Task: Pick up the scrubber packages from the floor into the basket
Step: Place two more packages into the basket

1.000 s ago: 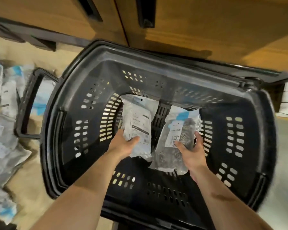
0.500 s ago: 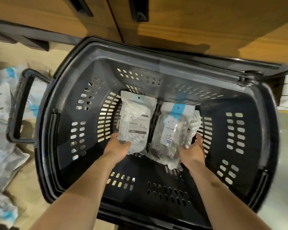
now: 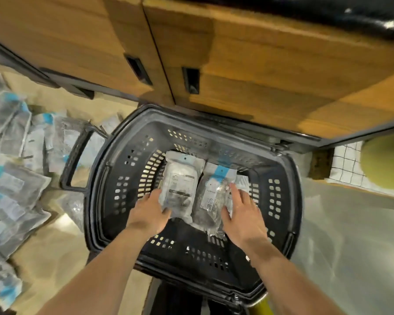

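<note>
Setting both packs down flat is the step in hand, I judge, and it goes best if each hand lets go only once its pack lies on the basket bottom, side by side rather than stacked. The left hand (image 3: pixel 150 212), at lower centre of the frame, has its thumb across the lower left corner of the white scrubber package (image 3: pixel 180 185); whether its fingers pinch from beneath I cannot tell. The right hand (image 3: pixel 242 214) lies spread, fingers straight, pressing on the blue-banded scrubber package (image 3: pixel 214 189) just right of the white one. Both are soft, crinkly pouches with dark scrubber showing through, touching along one edge, in the middle of the black slotted basket (image 3: pixel 298 201). Many more packages (image 3: pixel 16 178) lie heaped on the floor (image 3: pixel 55 258) at the left edge.
</note>
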Motion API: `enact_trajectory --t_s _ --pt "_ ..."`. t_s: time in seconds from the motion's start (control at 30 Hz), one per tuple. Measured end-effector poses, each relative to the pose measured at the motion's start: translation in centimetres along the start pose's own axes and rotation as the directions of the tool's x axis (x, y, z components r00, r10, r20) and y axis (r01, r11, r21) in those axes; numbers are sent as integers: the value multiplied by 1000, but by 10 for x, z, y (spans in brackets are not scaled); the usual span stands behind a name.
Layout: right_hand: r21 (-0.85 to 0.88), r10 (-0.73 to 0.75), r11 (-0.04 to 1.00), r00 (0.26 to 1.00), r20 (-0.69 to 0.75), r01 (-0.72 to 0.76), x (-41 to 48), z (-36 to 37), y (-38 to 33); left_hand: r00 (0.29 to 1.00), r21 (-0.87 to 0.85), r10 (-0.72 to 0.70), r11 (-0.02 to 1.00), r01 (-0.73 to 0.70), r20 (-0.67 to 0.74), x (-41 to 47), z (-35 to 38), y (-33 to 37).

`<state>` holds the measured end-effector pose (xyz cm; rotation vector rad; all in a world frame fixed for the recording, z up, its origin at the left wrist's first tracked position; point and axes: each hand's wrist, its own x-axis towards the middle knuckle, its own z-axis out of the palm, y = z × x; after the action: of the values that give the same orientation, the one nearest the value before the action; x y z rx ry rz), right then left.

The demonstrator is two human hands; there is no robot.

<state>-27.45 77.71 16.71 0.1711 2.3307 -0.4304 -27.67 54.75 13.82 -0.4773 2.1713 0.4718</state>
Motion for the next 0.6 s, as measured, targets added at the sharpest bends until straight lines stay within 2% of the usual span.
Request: enact_trajectory --t_s 0.07,0.17,0.3,0.4,0.6 --pt "-99 -106 990 994 -4 105 -30 -28 -6 995 167 60 985 -45 -84 -33 -22 4" --pt "-158 -192 970 981 -29 185 -85 -74 -16 968 239 107 970 -51 -228 -94 -62 9" --pt "-221 -249 949 964 -89 224 -177 -135 -30 951 177 68 984 -14 -300 -194 -111 6" --pt "-281 -314 917 947 -70 283 -239 -171 -36 935 130 15 991 33 -353 -269 -140 -5" --pt "-348 -459 848 882 -108 399 -308 -226 -73 907 1 -127 990 139 -402 -386 -176 -48"
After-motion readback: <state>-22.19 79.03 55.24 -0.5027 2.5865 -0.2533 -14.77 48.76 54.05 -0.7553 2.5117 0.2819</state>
